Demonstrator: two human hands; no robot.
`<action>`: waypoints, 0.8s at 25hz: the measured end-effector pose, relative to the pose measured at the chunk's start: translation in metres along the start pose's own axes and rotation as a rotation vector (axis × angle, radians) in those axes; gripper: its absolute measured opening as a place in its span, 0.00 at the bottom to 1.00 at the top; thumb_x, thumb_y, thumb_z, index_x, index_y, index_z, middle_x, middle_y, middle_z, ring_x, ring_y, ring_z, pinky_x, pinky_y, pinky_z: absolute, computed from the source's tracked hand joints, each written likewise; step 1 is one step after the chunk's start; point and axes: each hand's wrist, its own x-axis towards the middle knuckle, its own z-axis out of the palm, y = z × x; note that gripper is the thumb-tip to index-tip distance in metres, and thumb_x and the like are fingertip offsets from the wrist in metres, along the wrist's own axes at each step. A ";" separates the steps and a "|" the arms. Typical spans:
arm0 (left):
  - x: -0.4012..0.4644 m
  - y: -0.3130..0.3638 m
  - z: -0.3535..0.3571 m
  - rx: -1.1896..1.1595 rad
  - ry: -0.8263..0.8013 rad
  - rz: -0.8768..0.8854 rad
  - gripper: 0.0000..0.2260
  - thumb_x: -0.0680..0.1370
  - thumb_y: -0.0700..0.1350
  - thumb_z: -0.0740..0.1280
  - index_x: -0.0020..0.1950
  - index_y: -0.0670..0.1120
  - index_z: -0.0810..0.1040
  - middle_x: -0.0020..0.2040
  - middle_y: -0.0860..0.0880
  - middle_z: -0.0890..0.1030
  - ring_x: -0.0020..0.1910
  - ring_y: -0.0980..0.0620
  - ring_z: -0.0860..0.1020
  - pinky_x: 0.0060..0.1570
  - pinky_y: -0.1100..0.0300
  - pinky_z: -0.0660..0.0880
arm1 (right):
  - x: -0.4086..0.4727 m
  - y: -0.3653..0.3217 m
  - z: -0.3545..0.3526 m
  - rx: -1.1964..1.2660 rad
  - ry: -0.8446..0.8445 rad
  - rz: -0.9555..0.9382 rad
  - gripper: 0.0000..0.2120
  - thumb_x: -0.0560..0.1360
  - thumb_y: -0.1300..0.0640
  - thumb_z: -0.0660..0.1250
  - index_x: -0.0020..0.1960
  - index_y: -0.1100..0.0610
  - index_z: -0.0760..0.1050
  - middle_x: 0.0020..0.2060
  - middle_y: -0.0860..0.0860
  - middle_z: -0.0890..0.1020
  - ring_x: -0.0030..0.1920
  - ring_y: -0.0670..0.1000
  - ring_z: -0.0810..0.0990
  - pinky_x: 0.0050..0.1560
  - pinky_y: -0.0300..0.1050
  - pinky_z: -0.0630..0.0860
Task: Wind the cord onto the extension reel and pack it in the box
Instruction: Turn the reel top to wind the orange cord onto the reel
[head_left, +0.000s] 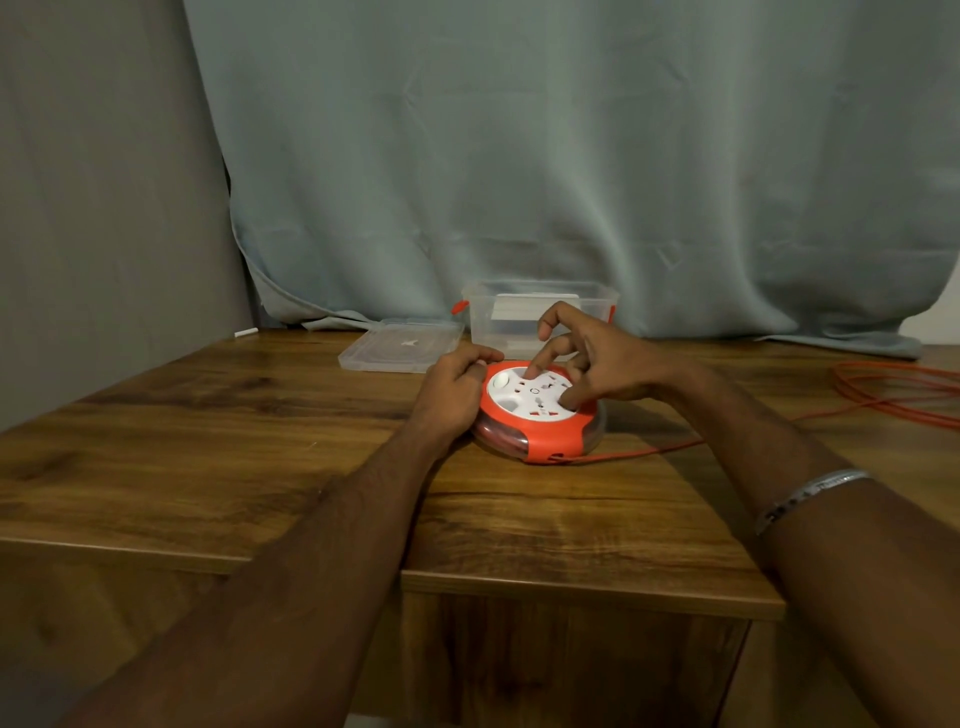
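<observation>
While the extension reel (540, 410) lies flat on the wooden table (208, 441) directly ahead of the person, both hands bear on it: the left hand (454, 387) is curled around its left rim, gripping and steadying it, and the right hand (597, 364) rests on top with spread fingers (535, 366), 1 fingertip pressed into the white socket face, grasping nothing outright. The cord (883, 395) leaves the reel's near right side and runs rightward along the table to loose loops well apart at the right edge, so the slack lies on the right hand's side and must feed in from there. Winding looks only partly done. The reel is a squat disc, glossy orange frame over a clear drum through which some coiled orange cord shows. The cord is thin, pliable and likely to kink. Just behind the reel stands the box (540, 312), clear rigid plastic with orange latches, open; its flat lid (400, 351) lies beside it to the left.
</observation>
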 end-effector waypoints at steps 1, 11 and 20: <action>0.000 0.000 0.000 0.002 0.003 -0.001 0.15 0.85 0.42 0.56 0.63 0.46 0.80 0.61 0.45 0.81 0.55 0.47 0.82 0.51 0.53 0.82 | -0.001 0.001 0.000 -0.014 0.002 0.009 0.33 0.63 0.65 0.79 0.58 0.46 0.64 0.56 0.51 0.88 0.35 0.42 0.83 0.33 0.38 0.77; 0.000 0.001 0.000 -0.020 0.026 -0.009 0.14 0.84 0.40 0.56 0.60 0.46 0.82 0.57 0.45 0.83 0.53 0.47 0.82 0.53 0.48 0.82 | 0.000 -0.001 0.000 -0.117 0.046 0.024 0.27 0.67 0.58 0.83 0.54 0.46 0.68 0.53 0.51 0.87 0.46 0.45 0.82 0.41 0.40 0.75; 0.002 -0.001 0.001 -0.032 0.046 -0.005 0.14 0.83 0.40 0.58 0.61 0.44 0.81 0.59 0.43 0.83 0.55 0.46 0.82 0.56 0.46 0.81 | -0.002 -0.013 0.015 -0.323 0.101 -0.046 0.18 0.65 0.44 0.79 0.42 0.54 0.75 0.35 0.49 0.80 0.35 0.47 0.75 0.38 0.50 0.73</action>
